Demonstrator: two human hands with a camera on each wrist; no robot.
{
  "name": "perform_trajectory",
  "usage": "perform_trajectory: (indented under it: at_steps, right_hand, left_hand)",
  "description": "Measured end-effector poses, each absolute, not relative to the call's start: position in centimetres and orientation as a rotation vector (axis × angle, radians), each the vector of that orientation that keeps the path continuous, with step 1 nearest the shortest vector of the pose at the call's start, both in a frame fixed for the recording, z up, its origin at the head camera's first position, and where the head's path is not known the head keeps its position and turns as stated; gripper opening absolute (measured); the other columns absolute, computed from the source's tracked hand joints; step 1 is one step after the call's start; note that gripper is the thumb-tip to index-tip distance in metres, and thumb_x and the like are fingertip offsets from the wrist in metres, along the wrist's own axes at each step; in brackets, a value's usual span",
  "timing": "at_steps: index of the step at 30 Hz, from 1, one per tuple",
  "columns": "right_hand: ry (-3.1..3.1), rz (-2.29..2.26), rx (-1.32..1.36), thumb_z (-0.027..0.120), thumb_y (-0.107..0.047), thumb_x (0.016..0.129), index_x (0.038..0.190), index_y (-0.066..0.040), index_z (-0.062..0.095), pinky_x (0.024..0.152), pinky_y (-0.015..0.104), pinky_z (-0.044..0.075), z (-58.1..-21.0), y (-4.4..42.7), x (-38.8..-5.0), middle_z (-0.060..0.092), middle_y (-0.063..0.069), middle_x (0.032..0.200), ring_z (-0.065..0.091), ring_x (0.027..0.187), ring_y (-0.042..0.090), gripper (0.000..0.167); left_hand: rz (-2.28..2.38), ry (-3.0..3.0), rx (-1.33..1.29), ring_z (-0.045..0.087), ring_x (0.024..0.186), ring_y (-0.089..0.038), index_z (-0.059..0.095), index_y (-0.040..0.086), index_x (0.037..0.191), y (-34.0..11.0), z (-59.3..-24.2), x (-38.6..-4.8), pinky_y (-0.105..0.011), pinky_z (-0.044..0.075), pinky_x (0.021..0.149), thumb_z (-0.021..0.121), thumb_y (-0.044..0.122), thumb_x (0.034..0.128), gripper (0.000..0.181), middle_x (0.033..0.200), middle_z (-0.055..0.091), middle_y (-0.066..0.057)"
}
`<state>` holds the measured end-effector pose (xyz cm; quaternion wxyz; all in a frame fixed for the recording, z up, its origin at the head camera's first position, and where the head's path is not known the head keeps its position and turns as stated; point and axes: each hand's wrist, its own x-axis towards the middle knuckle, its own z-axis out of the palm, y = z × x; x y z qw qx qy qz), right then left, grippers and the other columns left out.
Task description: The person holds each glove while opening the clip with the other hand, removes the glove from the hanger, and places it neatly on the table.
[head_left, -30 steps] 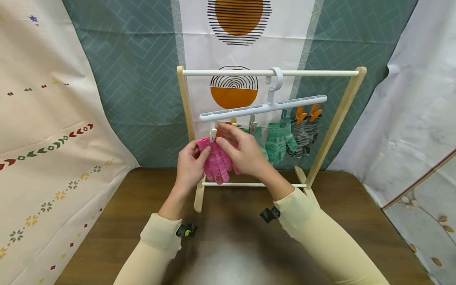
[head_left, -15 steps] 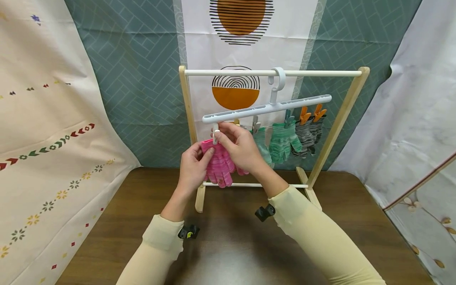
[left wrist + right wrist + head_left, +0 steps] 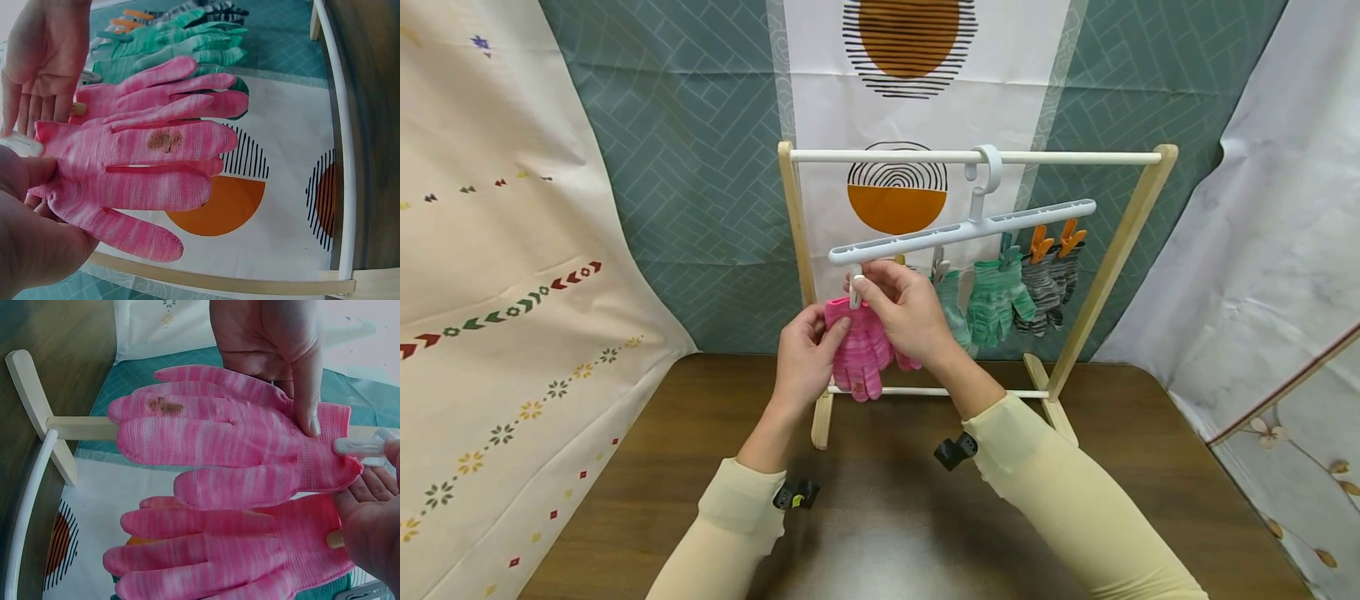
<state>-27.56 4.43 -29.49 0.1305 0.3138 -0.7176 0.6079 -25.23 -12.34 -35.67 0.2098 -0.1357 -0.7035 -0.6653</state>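
Note:
A pink striped knit glove (image 3: pixel 859 358) with a brown stain on its fingers hangs fingers down below the hanger's left end. My left hand (image 3: pixel 803 358) pinches its cuff from the left, thumb in front. On the cuff edge sits a white clothespin (image 3: pixel 359 447), which my right hand (image 3: pixel 913 321) pinches between thumb and fingers. Close behind hangs a second pink glove (image 3: pixel 206 550), held by a yellowish clothespin (image 3: pixel 335 539) and mostly hidden by my right hand in the head view.
The pale hanger (image 3: pixel 917 242) hooks on a wooden rack's white rod (image 3: pixel 1075 157) and tilts down leftward. To the right hang green gloves (image 3: pixel 992 300) and grey-black gloves (image 3: pixel 1041 287), the latter on orange clothespins (image 3: pixel 1041 244). The rack stands on a brown table (image 3: pixel 880 500).
My right thumb has moved up from the glove's cuff onto the white clothespin. The pink glove and my left hand have shifted slightly down and right in the head view.

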Motion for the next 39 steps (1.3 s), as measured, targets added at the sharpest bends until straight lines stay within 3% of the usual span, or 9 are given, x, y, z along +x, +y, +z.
perform_trajectory:
  at_steps: [21,28,36,39]
  right_hand:
    - [-2.061,1.782,0.867,0.066,-0.016,0.107,0.132,0.006,0.067,0.093,0.033,0.058,-29.7,4.2,-27.4,0.076,0.021,0.117,0.073,0.102,0.022,0.033]
    - [-2.074,1.753,0.837,0.068,-0.018,0.107,0.131,0.002,0.069,0.087,0.042,0.061,-29.8,4.3,-27.4,0.078,0.015,0.114,0.073,0.093,0.022,0.032]
    - [-2.095,1.747,0.814,0.068,-0.021,0.106,0.132,0.001,0.069,0.085,0.040,0.060,-29.8,4.3,-27.4,0.079,0.007,0.113,0.073,0.093,0.021,0.034]
    - [-2.101,1.755,0.804,0.069,-0.022,0.106,0.132,0.000,0.070,0.090,0.041,0.060,-29.8,4.3,-27.3,0.078,0.008,0.113,0.073,0.094,0.021,0.033]
  left_hand:
    - [-1.775,-2.018,-0.356,0.069,0.089,-0.021,0.069,-0.005,0.118,-13.3,-36.5,-24.8,-0.022,0.058,0.076,0.072,0.007,0.1023,0.020,0.105,0.075,-0.021]
    - [-1.754,-2.023,-0.331,0.066,0.083,-0.021,0.069,-0.005,0.116,-14.0,-36.8,-24.6,-0.022,0.056,0.071,0.072,0.008,0.1021,0.019,0.102,0.075,-0.022]
    - [-1.743,-2.007,-0.314,0.065,0.080,-0.020,0.069,-0.005,0.116,-14.7,-37.0,-24.3,-0.022,0.057,0.069,0.073,0.008,0.1013,0.020,0.101,0.075,-0.023]
    - [-1.741,-2.001,-0.303,0.065,0.079,-0.018,0.069,-0.005,0.116,-15.1,-37.0,-24.2,-0.021,0.056,0.068,0.073,0.007,0.1013,0.020,0.100,0.074,-0.023]
